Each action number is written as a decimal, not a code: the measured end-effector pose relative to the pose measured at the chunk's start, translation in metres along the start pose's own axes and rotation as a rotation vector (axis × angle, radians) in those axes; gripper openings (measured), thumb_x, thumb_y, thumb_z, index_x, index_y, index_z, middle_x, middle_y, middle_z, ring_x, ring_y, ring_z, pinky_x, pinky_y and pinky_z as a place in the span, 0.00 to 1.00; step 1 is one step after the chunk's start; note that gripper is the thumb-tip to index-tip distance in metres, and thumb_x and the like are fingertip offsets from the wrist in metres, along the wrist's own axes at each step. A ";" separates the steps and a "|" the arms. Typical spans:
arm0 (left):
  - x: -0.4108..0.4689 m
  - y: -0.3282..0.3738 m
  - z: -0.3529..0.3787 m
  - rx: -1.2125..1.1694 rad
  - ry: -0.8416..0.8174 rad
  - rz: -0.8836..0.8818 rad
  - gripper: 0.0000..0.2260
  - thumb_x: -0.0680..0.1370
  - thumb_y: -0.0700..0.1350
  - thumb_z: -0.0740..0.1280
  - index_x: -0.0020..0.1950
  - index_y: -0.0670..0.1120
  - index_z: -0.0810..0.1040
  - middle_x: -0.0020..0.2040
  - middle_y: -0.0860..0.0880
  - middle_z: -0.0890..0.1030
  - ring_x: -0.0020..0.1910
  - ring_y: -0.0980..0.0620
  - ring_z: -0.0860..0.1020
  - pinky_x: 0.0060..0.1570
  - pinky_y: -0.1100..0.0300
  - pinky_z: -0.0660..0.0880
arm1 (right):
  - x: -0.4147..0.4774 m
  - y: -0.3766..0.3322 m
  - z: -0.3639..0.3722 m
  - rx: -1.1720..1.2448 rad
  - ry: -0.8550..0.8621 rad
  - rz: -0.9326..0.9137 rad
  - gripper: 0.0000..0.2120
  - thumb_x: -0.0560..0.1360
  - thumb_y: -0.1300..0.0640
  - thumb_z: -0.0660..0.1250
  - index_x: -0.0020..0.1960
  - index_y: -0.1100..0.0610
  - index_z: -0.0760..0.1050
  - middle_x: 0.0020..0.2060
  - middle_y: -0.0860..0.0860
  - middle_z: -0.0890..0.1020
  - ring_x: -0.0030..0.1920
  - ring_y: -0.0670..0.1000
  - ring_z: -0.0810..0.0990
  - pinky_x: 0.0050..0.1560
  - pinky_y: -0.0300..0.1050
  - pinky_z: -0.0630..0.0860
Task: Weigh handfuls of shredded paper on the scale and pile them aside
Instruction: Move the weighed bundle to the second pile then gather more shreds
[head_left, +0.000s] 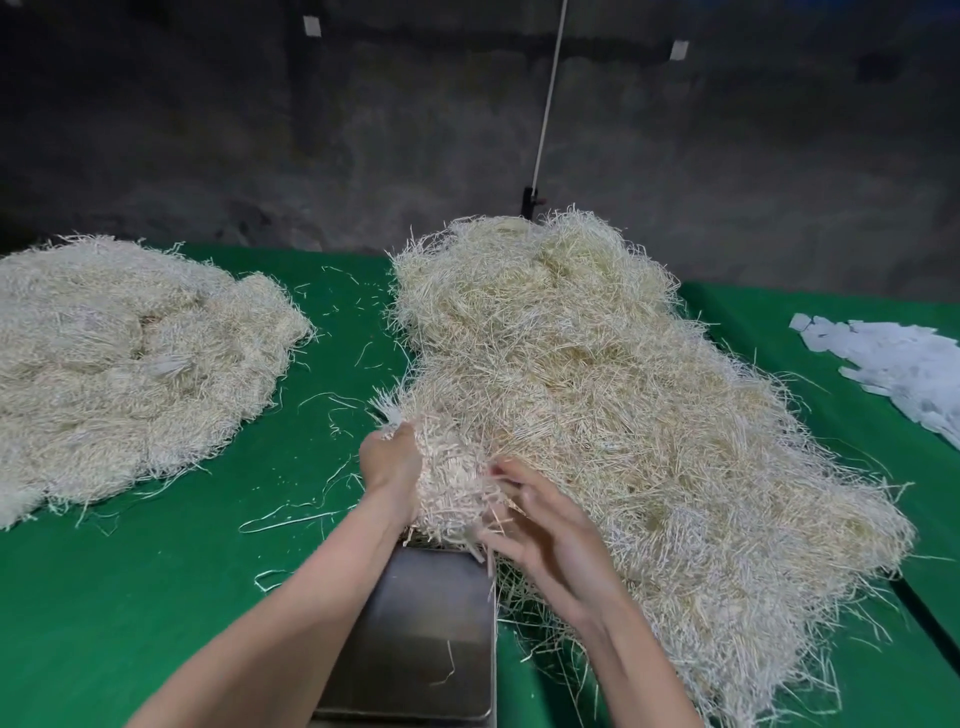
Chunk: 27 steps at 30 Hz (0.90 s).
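Head view, one frame. Table, one, covered in green cloth, strewn with loose strands. Heaps of shredded paper, two: the large heap runs from the far centre to the near right; the left heap lies at the far left, well apart from the first. Handful of shredded paper, one, between the two hands, against the near-left edge of the large heap and over the far edge of the scale. Scale, one, a steel pan at near centre, just beside the large heap, bearing a few stray strands. Hands, two, bare. Left hand: on the left side of the handful, fingers sunk into the strands and gripping it. Right hand: on the right side of the handful, blurred, fingers spread and bent against the strands; whether it grips cannot be told. Pile of white slips, one, at the far right edge. White cord, one, rising along the dark wall behind the large heap. Pale tags on the wall, two.
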<state>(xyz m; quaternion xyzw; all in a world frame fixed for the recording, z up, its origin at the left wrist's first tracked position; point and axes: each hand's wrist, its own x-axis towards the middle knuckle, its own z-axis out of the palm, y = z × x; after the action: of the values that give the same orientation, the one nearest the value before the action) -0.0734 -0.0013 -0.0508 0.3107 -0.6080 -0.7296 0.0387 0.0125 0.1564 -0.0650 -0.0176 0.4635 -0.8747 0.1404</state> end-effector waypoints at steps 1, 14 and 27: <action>0.004 0.000 -0.003 -0.001 0.018 0.007 0.19 0.80 0.44 0.63 0.71 0.42 0.66 0.65 0.42 0.74 0.61 0.44 0.73 0.60 0.53 0.69 | -0.003 -0.001 -0.007 0.094 0.021 0.004 0.17 0.75 0.62 0.62 0.63 0.59 0.75 0.62 0.57 0.78 0.56 0.57 0.79 0.49 0.49 0.80; -0.059 -0.016 0.014 0.321 -0.320 0.556 0.08 0.81 0.41 0.59 0.45 0.51 0.74 0.43 0.56 0.75 0.37 0.67 0.74 0.36 0.77 0.68 | 0.037 -0.007 0.052 -0.856 0.210 -0.338 0.31 0.70 0.29 0.58 0.70 0.28 0.50 0.75 0.37 0.52 0.75 0.43 0.52 0.71 0.48 0.55; -0.064 -0.023 -0.009 -0.377 -0.655 -0.176 0.35 0.69 0.70 0.59 0.68 0.49 0.71 0.62 0.43 0.79 0.59 0.44 0.78 0.60 0.41 0.71 | 0.047 -0.016 0.047 -0.533 0.543 -0.261 0.11 0.79 0.47 0.58 0.54 0.52 0.74 0.48 0.51 0.80 0.45 0.49 0.79 0.43 0.43 0.76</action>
<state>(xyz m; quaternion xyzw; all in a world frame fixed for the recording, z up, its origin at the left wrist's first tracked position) -0.0098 0.0247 -0.0459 0.0996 -0.4145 -0.8896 -0.1638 -0.0288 0.1146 -0.0302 0.1198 0.6881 -0.7073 -0.1092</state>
